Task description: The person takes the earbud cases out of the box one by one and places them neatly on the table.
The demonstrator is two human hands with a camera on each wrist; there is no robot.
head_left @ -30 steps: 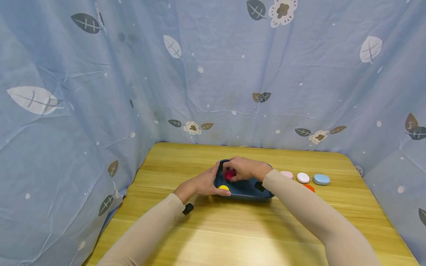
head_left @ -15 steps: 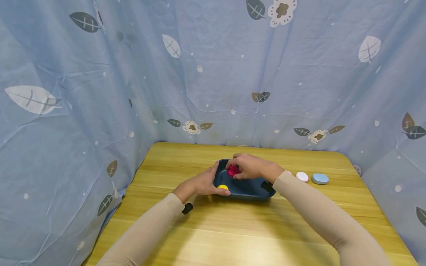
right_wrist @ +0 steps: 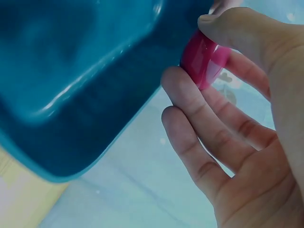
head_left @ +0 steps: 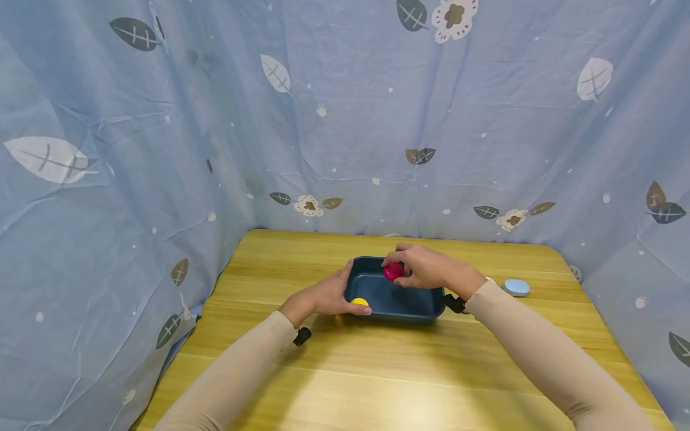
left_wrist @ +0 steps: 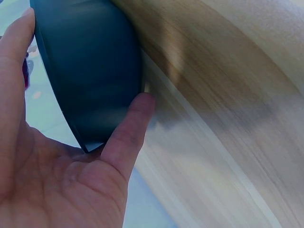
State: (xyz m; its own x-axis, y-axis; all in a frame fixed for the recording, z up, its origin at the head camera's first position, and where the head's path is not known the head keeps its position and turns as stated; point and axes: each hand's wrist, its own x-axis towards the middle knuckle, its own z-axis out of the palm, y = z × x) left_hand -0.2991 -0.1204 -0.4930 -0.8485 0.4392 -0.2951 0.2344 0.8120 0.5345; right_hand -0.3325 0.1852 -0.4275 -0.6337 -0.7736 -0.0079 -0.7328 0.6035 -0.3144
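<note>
A dark blue rectangular tray (head_left: 396, 299) stands on the table. My left hand (head_left: 326, 295) holds its left end, thumb along the front wall and fingers at the far side; in the left wrist view the thumb presses the tray's outer wall (left_wrist: 90, 71). Partly behind that thumb, a yellow round object (head_left: 359, 301) shows inside the tray. Over the tray's far rim, my right hand (head_left: 428, 267) pinches a glossy dark-pink disc (head_left: 393, 272) between thumb and fingers. In the right wrist view the disc (right_wrist: 202, 59) is tilted, beside the tray's wall.
A light blue oval piece (head_left: 516, 288) lies on the wooden table (head_left: 350, 371) at right. Beyond the right wrist only a sliver of a white piece (head_left: 489, 280) shows. A patterned blue curtain (head_left: 350, 137) surrounds the back and sides.
My right hand has carried the dark-pink disc rightward and slightly up from the tray's left part to its far rim. The left hand stays at the tray's left end.
</note>
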